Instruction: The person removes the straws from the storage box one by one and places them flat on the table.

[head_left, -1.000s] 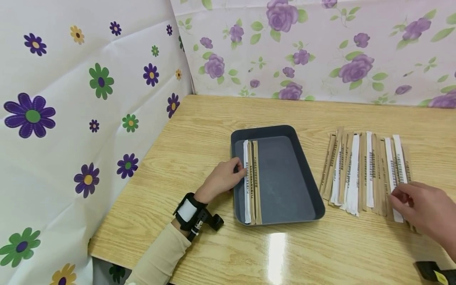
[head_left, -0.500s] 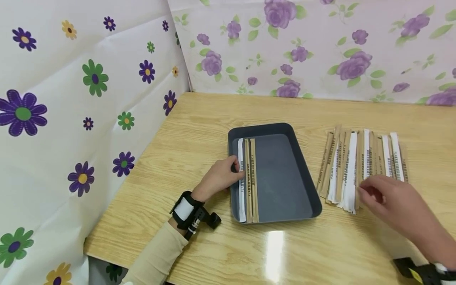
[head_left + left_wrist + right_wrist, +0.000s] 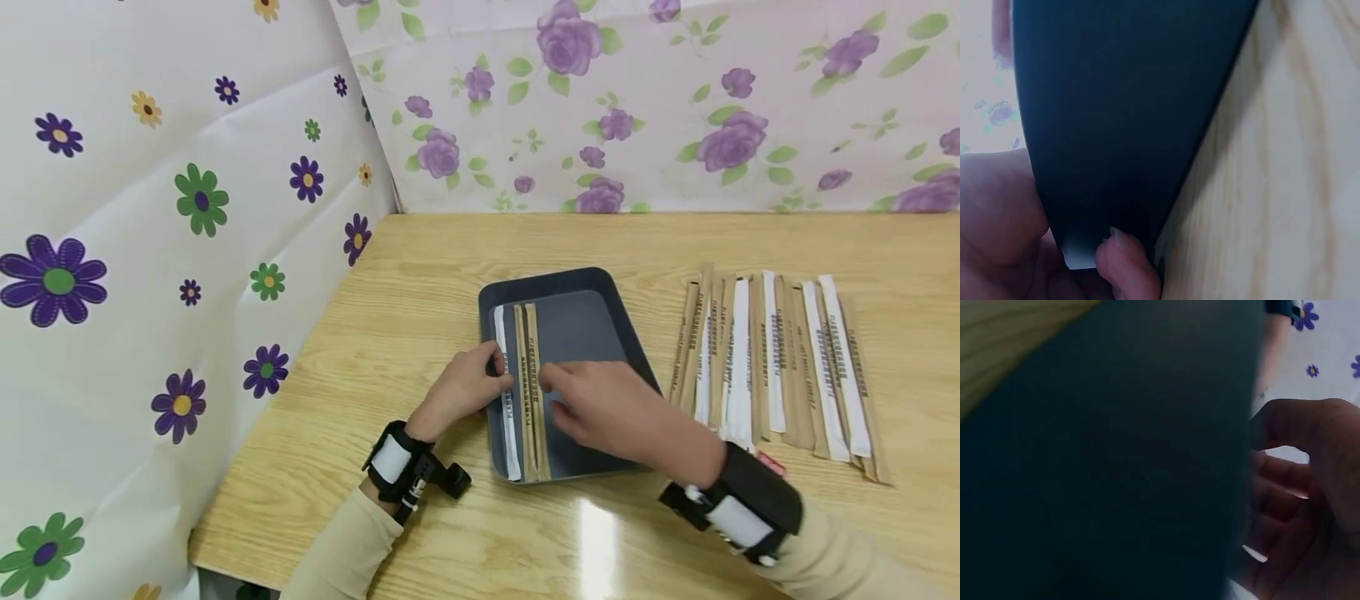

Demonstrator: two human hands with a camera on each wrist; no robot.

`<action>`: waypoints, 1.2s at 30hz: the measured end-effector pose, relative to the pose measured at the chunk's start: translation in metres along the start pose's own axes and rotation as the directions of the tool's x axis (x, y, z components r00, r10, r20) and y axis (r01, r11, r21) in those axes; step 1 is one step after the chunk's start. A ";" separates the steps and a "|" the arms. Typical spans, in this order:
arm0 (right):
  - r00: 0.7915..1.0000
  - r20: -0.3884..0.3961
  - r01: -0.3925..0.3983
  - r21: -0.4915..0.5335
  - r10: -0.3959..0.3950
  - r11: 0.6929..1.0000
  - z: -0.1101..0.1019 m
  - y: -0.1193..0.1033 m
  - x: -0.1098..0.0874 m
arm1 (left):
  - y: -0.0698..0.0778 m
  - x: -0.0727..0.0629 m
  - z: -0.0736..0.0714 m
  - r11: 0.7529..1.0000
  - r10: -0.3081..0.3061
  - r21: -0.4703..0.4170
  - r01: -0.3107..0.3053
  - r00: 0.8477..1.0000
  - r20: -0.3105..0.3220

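Observation:
In the head view a dark grey tray (image 3: pixel 618 325) lies on the table. Inside, along its left side, lie a white paper-wrapped straw (image 3: pixel 512 442) and two brown paper-wrapped straws (image 3: pixel 542 454), side by side. My left hand (image 3: pixel 461 387) grips the tray's left rim; the left wrist view shows a finger (image 3: pixel 1127 265) against the outer wall. Over the tray is my right hand (image 3: pixel 607 408), its bent fingertips close to the rightmost brown straw. Whether they touch it I cannot tell. No straw shows in that hand (image 3: pixel 1297 506) in the right wrist view.
A row of several white and brown wrapped straws (image 3: pixel 795 367) lies on the wooden table (image 3: pixel 420 275), right of the tray. Near its lower edge is a small red item (image 3: pixel 771 464). Flower-printed sheets (image 3: pixel 660 108) stand behind and to the left.
My right hand has moved left from the right end of the straw row to over the tray. My left hand stays at the tray's rim. The head view has shifted slightly.

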State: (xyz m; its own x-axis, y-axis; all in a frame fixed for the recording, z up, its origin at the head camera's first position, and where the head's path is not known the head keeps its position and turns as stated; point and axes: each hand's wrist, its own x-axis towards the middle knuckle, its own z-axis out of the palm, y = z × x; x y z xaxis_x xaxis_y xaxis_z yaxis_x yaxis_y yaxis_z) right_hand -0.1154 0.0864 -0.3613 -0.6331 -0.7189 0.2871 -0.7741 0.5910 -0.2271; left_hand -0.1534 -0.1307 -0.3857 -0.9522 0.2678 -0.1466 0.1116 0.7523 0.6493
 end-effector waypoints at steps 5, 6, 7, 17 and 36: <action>0.984 0.175 0.000 0.072 -0.013 0.997 0.019 -0.010 0.019 | -0.001 -0.001 0.000 1.000 0.004 0.002 -0.004 1.000 0.007; 0.981 0.194 0.008 0.086 -0.025 0.996 0.022 -0.010 0.021 | -0.001 -0.001 -0.001 1.000 0.008 0.005 -0.008 1.000 0.002; 0.978 0.208 0.006 0.098 -0.027 0.995 0.025 -0.011 0.021 | 0.000 0.000 -0.001 1.000 0.016 0.010 -0.016 1.000 0.001; 0.970 0.207 -0.157 0.126 0.129 0.980 0.035 -0.012 0.020 | 0.002 0.001 -0.002 0.999 0.009 0.043 -0.009 1.000 -0.020; 0.949 0.100 -0.315 0.208 0.300 0.926 0.023 -0.011 0.019 | -0.001 0.000 -0.001 1.000 0.026 0.004 -0.026 1.000 -0.005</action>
State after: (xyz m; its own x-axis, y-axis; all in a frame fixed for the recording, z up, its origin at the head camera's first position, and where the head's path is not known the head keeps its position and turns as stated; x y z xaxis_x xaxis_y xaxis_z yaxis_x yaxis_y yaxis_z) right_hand -0.1186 0.0578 -0.3746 -0.8333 -0.5416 0.1109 -0.5190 0.6973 -0.4944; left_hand -0.1538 -0.1322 -0.3859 -0.9503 0.2848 -0.1261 0.1378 0.7476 0.6497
